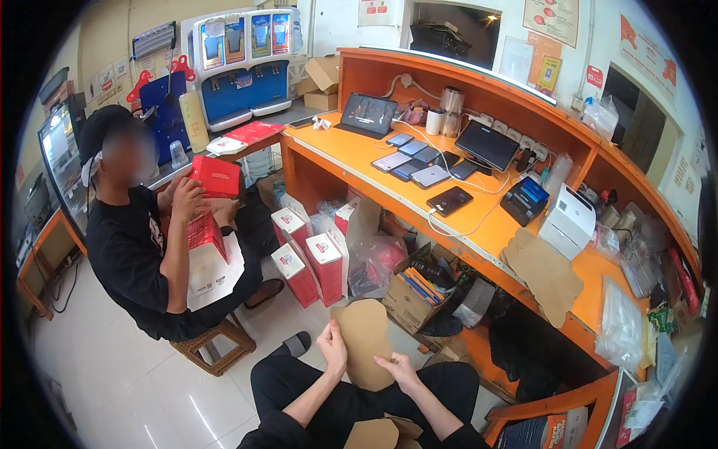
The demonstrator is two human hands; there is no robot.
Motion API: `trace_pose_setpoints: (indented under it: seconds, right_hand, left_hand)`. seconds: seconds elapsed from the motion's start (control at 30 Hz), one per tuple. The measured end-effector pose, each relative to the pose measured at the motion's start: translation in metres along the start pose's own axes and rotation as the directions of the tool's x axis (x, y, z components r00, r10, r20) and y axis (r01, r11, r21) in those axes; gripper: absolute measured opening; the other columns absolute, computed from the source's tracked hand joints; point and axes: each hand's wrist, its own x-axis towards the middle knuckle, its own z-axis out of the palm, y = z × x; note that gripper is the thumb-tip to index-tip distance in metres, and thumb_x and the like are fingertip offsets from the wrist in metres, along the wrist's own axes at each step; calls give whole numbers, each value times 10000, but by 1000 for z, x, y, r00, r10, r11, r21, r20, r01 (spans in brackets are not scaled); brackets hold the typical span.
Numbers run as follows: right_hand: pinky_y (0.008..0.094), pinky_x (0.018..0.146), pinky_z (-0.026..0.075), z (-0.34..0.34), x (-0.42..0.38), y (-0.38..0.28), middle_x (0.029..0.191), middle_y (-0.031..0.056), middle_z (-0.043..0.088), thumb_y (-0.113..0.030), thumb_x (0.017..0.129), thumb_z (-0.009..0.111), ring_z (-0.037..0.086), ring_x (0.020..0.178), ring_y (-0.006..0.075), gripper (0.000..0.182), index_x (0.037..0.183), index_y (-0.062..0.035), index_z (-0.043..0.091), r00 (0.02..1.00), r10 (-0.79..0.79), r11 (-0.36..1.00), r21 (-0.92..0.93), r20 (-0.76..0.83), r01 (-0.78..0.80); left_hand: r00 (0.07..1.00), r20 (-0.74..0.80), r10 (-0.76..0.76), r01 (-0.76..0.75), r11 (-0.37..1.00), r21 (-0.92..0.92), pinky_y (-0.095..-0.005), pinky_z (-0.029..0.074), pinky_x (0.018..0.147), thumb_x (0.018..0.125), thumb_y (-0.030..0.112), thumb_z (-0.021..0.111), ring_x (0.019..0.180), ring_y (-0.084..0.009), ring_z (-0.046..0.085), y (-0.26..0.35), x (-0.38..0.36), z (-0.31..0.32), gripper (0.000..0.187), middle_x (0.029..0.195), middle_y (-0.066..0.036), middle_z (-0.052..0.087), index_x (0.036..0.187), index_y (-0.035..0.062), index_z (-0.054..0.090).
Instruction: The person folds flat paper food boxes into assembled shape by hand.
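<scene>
A flat brown cardboard piece (364, 340) with rounded edges is held upright above my lap. My left hand (331, 346) grips its left edge, fingers closed. On its lower right edge, my right hand (399, 371) pinches the cardboard between thumb and fingers. More brown cardboard (372, 434) lies in my lap at the bottom of the view. Similar flat brown pieces (542, 269) rest on the orange counter (479, 217) to the right.
A person (134, 224) on a woven stool (217, 348) at the left holds a red box (217, 176). Red and white boxes (324, 258) stand on the floor, beside an open carton (411, 299). Phones, a tablet (366, 114) and a white printer (570, 221) sit on the counter.
</scene>
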Motion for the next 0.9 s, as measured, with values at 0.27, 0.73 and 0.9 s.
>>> trace_pose_setpoints:
  seconds: [0.27, 0.73, 0.9]
  right_hand:
    - [232, 692, 472, -1, -2, -9, 915, 31, 649, -148, 901, 593, 583, 792, 80, 204, 1045, -6, 624, 963, -155, 981, 83, -219, 177]
    - [232, 641, 470, -14, 1, -18, 782, 34, 637, -136, 898, 588, 570, 707, 76, 164, 979, 4, 615, 902, -430, 843, -374, -37, 387]
    - [246, 625, 488, 4, -1, -18, 834, 74, 627, -80, 797, 698, 573, 700, 115, 247, 994, -1, 571, 710, -591, 796, -416, -383, 439]
  left_hand:
    - [700, 701, 134, -682, 419, 600, -594, 104, 1075, 877, 258, 550, 1395, -326, 111, 32, -26, 8, 601, 1509, -166, 112, 1422, 198, 306]
    - [542, 838, 58, -756, 470, 456, -556, 158, 1084, 880, 299, 542, 1054, -220, 544, 11, -9, 1, 294, 1083, -40, 615, 1119, 133, 588]
    - [540, 832, 124, -766, 482, 425, -509, 227, 1082, 852, 204, 579, 930, -228, 587, 20, -7, 4, 148, 902, -46, 659, 927, 124, 678]
